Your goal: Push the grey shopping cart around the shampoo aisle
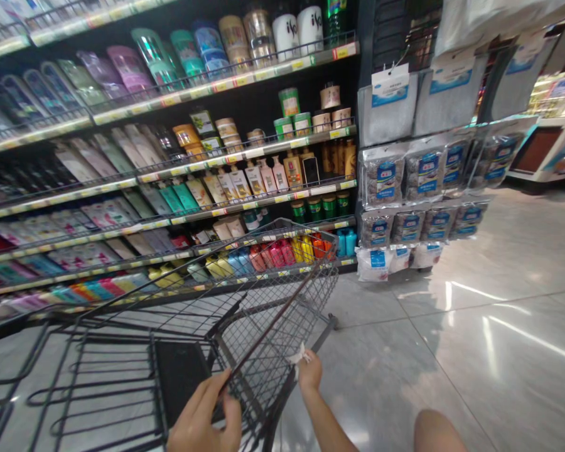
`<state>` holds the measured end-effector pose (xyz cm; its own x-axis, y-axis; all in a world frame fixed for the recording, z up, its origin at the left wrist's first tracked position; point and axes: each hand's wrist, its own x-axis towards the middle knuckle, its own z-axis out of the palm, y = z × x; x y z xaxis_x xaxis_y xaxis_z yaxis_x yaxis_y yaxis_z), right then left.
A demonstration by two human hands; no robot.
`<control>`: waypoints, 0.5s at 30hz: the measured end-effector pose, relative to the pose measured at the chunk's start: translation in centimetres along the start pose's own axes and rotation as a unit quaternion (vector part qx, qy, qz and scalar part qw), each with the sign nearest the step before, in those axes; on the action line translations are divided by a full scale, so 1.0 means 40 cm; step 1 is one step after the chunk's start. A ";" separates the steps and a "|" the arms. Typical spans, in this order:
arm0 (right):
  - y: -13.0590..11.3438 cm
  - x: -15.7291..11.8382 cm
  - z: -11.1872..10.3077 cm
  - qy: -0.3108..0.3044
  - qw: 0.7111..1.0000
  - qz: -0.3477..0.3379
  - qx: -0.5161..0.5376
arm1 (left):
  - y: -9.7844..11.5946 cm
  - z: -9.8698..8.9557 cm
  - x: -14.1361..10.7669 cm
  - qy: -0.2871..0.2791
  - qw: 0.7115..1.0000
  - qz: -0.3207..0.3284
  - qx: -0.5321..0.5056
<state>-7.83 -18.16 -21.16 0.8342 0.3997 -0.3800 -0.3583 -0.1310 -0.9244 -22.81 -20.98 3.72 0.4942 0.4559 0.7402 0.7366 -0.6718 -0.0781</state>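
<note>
The shopping cart (273,322) is positioned on the tiled floor (428,351), in front of the stocked shelves (226,85). Its top rail (294,297) is gripped by the left hand (207,417), with the fingers laid over the rail and the thumb set opposite. A crumpled white wipe (298,356) is pinched in the right hand (310,371), beside the lower frame (322,336); whether the frame is touched by the wipe cannot be told.

The cart is judged to be stiff, fairly heavy to lift but easily rolled, so a shift under side pressure is to be expected. The rail is best held with the thumb opposed to the fingers; fingertips should be kept out of the wire mesh. The rail may be slippery if damp. The wipe is judged to be light, soft and easily torn; it is best held bunched, away from wire ends.
</note>
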 end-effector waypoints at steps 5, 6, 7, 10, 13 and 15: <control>0.008 -0.002 0.039 0.022 0.998 0.059 0.018 | 0.003 -0.001 0.000 -0.007 1.000 0.003 0.007; 0.008 -0.007 0.045 0.028 0.997 0.067 0.022 | 0.003 0.000 -0.001 -0.005 1.000 0.000 0.011; 0.006 -0.012 0.049 0.034 0.996 0.072 0.028 | 0.003 0.002 -0.003 -0.006 1.000 -0.005 0.014; -0.003 -0.031 0.058 0.047 0.995 0.070 0.048 | 0.004 0.007 -0.008 -0.011 1.000 -0.015 0.009; -0.020 -0.050 0.065 0.037 0.995 0.049 0.079 | 0.006 0.009 -0.009 -0.013 1.000 -0.017 0.002; -0.034 -0.060 0.074 0.006 0.994 0.022 0.111 | 0.008 0.008 -0.008 -0.015 1.000 -0.015 0.002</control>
<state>-10.60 -16.26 -18.89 0.8196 0.3878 -0.4217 -0.4772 0.0548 -0.8771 -22.58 -21.14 3.25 0.4851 0.4927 0.7225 0.7529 -0.6556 -0.0584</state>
